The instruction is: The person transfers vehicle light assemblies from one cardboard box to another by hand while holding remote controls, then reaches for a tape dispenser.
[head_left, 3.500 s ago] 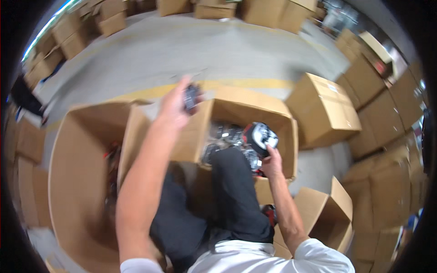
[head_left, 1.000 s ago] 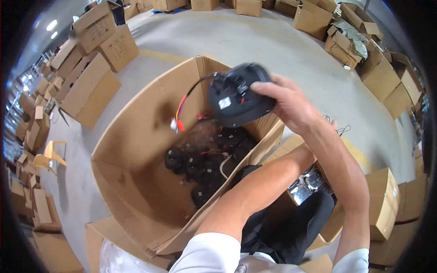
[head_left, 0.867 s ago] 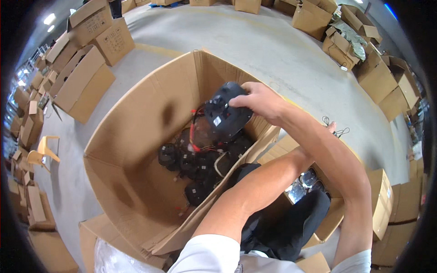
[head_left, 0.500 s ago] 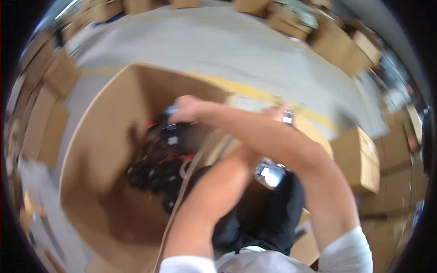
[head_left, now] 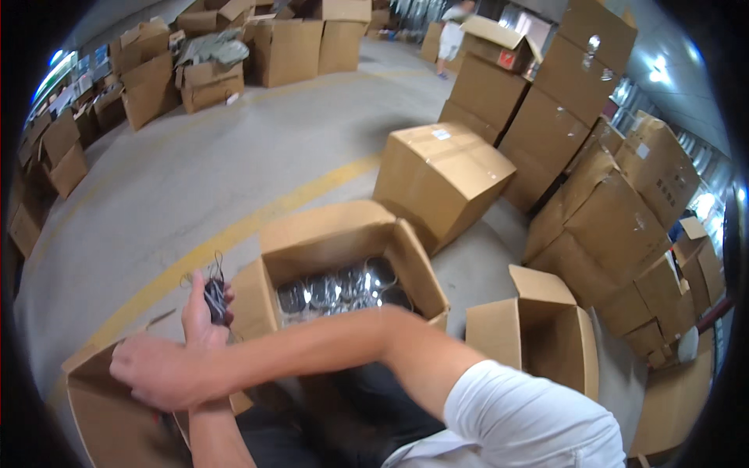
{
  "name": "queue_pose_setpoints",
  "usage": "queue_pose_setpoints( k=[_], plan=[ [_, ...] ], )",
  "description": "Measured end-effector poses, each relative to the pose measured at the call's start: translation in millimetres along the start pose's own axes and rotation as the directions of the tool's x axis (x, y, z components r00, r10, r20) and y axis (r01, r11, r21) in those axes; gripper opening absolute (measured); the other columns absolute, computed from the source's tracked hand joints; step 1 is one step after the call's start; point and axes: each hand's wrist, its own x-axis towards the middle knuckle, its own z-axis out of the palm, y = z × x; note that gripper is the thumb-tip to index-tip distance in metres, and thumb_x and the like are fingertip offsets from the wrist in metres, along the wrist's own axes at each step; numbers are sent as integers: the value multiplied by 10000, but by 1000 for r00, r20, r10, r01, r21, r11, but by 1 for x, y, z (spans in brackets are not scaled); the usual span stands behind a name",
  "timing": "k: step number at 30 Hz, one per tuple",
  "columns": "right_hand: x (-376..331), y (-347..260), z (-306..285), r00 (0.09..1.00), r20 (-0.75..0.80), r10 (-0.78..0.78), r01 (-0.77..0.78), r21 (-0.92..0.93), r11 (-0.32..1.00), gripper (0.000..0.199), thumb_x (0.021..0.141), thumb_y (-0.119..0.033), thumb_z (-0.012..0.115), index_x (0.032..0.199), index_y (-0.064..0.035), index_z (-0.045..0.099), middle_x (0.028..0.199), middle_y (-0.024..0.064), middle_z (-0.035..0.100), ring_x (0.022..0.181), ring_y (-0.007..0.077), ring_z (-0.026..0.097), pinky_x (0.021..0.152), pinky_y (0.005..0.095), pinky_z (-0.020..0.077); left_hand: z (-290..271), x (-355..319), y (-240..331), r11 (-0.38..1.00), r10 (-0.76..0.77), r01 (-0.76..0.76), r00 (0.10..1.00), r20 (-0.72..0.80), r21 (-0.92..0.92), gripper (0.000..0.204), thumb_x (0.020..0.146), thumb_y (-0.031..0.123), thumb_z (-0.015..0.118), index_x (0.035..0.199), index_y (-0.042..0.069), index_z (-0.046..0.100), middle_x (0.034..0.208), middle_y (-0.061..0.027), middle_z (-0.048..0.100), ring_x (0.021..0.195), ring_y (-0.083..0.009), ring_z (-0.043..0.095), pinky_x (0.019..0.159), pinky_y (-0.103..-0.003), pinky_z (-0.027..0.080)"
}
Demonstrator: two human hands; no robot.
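My left hand is closed round a small black object with thin dark cords looping out of its top; its exact kind is unclear. My right arm crosses over the left one, and my right hand lies across the left wrist with curled fingers. Whatever those fingers hold, if anything, is hidden. Below the right hand is the large open carton at the lower left. Right of my left hand stands an open carton holding several dark items in clear plastic.
A closed carton stands beyond the open one, and a smaller open carton is to its right. Tall carton stacks line the right side. More cartons stand along the far side. A person is in the distance.
The view has swung to the right, bringing the carton of wrapped items into sight. My right hand has come up from inside the large carton to my left wrist. My arms are still crossed.
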Motion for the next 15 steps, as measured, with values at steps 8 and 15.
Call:
queue_pose_setpoints(
  k=[8, 15],
  plan=[
    [-281, 156, -330, 573, -516, 637, -771, -76, 632, 416, 1060, -268, 704, 1310, 62, 753, 1148, 229, 819, 1075, 294, 780, 980, 408, 606, 78, -28, -3, 998, 47, -43, 995, -89, 51, 398, 1129, 506, 719, 1209, 116, 717, 1050, -34, 738, 829, -103, 694, 569, -227, 496],
    [-561, 238, -313, 91, -171, 981, -981, -185, 59, 277, 930, -242, 752, 1068, -13, 822, 1081, 249, 811, 1014, 404, 798, 916, 496, 607, 92, -34, -2, 997, 71, -70, 994, -86, 13, 364, 1127, 465, 737, 1206, 111, 702, 1031, -39, 721, 768, -77, 691, 424, -191, 491]
  ],
)
